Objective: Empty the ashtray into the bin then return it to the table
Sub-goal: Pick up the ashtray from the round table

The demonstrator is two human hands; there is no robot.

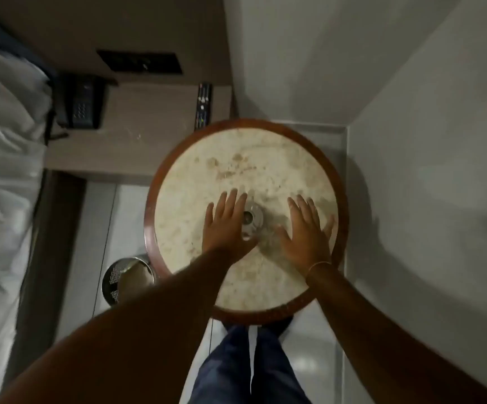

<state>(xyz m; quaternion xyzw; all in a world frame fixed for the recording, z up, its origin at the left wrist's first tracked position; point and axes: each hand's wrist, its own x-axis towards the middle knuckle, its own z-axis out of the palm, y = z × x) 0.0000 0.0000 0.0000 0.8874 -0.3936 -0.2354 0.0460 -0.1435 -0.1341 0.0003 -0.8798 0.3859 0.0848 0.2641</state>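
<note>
A small round metal ashtray (253,220) sits near the middle of a round marble-topped table (265,158) with a dark wooden rim. My left hand (225,228) lies flat just left of the ashtray, fingers spread, its edge touching or partly covering the ashtray's left side. My right hand (304,232) rests flat on the tabletop a little to the right of the ashtray, fingers apart, holding nothing. A perforated metal bin (125,277) stands on the floor at the table's lower left, partly hidden by my left forearm.
A bed with white sheets (0,158) runs along the left. A bedside shelf (149,123) beyond the table holds a black phone (83,104) and a remote control (203,104). Walls close in on the right. My legs (248,365) stand below the table.
</note>
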